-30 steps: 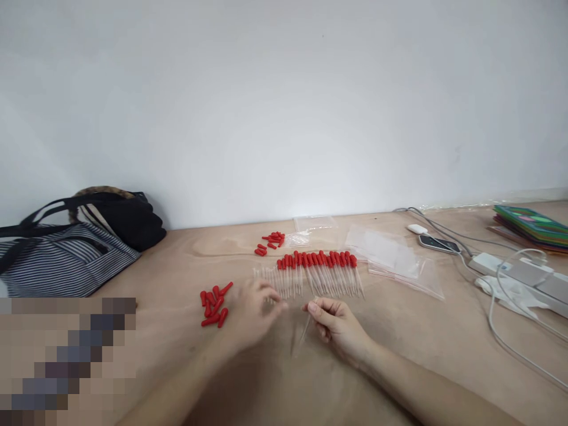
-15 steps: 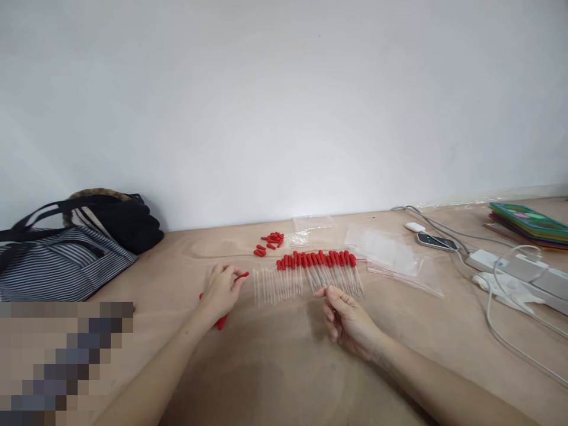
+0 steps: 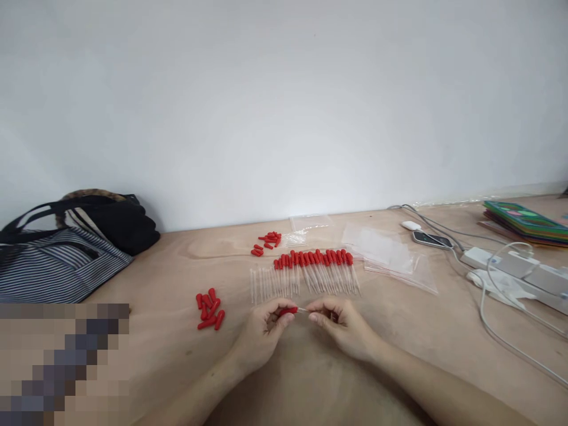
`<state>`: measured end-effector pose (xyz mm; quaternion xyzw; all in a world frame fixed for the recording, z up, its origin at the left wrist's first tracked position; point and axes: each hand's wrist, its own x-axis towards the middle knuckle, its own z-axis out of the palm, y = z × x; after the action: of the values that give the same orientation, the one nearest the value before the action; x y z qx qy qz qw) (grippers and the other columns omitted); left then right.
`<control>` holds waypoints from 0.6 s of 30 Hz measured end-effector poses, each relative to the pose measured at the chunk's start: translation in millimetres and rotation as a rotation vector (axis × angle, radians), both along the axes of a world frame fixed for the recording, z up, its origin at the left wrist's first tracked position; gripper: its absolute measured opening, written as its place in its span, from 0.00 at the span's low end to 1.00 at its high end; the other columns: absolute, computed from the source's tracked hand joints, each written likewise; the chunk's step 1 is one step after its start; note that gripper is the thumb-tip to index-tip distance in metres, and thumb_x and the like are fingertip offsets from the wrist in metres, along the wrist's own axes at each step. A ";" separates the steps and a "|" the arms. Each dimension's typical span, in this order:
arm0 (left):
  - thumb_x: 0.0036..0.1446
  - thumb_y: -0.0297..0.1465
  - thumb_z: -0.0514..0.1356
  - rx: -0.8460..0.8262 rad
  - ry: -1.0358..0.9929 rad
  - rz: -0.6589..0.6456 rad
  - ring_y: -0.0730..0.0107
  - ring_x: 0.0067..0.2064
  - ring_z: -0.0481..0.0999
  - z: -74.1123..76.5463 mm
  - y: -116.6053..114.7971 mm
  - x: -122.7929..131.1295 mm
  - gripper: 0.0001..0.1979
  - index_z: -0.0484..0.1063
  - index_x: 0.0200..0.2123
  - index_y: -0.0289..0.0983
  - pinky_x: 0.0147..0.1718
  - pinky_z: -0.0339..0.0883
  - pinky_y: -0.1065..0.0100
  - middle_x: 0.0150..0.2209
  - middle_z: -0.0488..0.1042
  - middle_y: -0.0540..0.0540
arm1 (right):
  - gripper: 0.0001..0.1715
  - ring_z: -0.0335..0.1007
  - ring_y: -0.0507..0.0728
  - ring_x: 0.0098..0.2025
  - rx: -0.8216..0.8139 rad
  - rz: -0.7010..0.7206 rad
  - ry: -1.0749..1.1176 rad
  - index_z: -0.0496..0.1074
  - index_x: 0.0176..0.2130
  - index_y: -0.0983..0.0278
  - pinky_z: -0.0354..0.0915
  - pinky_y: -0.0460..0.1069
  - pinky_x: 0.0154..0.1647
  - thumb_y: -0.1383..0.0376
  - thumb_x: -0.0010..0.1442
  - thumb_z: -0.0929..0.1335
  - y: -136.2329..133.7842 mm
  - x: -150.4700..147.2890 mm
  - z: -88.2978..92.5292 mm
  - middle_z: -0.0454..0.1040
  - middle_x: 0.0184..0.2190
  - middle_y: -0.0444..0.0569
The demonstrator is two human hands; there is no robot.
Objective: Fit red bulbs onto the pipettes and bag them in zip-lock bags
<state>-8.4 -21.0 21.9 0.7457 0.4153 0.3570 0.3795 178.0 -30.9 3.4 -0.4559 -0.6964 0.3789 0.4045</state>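
Holds a red bulb (image 3: pixel 289 310) in the left hand (image 3: pixel 261 331), with thumb and fingertips closed around it and leaving nearly no gap. Holds in the right hand (image 3: pixel 348 325) a clear tube (image 3: pixel 303 310), pinched in the same close manner, with the remaining fingers curled inward. Has bulb and tube meeting end to end, almost in one line, between the two hands and in front of the row on the desk (image 3: pixel 315 384); cannot tell how deep inside the bulb.

Just beyond the hands, has a row of finished droppers (image 3: pixel 331 275) lying side by side, with red ends toward the far edge of the desk and thin tips toward the near edge. At the left end of this row, has several bare tubes (image 3: pixel 264 287). To the left of the left hand, has a loose pile of red bulbs (image 3: pixel 213 306); nearer to the far edge, a second small group (image 3: pixel 271 239).

Beside that group, along the far edge, has a clear bag (image 3: pixel 310 222). To the right of the row, has flat plastic bags (image 3: pixel 384 249), overlapping. Toward the far right corner, has a phone (image 3: pixel 431 239), a white power strip (image 3: pixel 545 283) with cables, and a stack of coloured sheets (image 3: pixel 523 220); toward the far left corner, a striped bag (image 3: pixel 66 266).
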 end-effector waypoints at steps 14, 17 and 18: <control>0.54 0.32 0.53 -0.043 -0.073 0.017 0.75 0.25 0.68 -9.7 -4.6 3.1 0.10 0.71 0.36 0.37 0.26 0.65 0.73 0.26 0.69 0.50 | 0.13 0.68 0.52 0.32 0.304 0.028 -0.247 0.72 0.37 0.60 0.62 0.45 0.32 0.67 0.57 0.60 -5.4 4.6 9.9 0.73 0.30 0.47; 0.53 0.33 0.53 -0.071 -0.079 0.052 0.76 0.25 0.67 -9.4 -6.0 4.2 0.10 0.71 0.35 0.36 0.25 0.65 0.74 0.27 0.70 0.49 | 0.14 0.68 0.52 0.31 0.352 0.017 -0.277 0.72 0.38 0.61 0.62 0.45 0.31 0.67 0.57 0.60 -6.7 4.0 9.7 0.73 0.30 0.48; 0.53 0.34 0.53 -0.088 -0.080 0.064 0.76 0.24 0.67 -9.0 -6.4 4.7 0.10 0.71 0.35 0.36 0.24 0.64 0.74 0.27 0.70 0.49 | 0.14 0.68 0.52 0.31 0.365 0.012 -0.286 0.72 0.38 0.61 0.62 0.45 0.30 0.66 0.57 0.60 -7.2 3.5 9.6 0.73 0.30 0.48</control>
<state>-3.8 -27.4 12.9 0.6997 0.4385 0.3802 0.4165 181.5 -38.0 12.9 -0.4199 -0.8064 0.1806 0.3753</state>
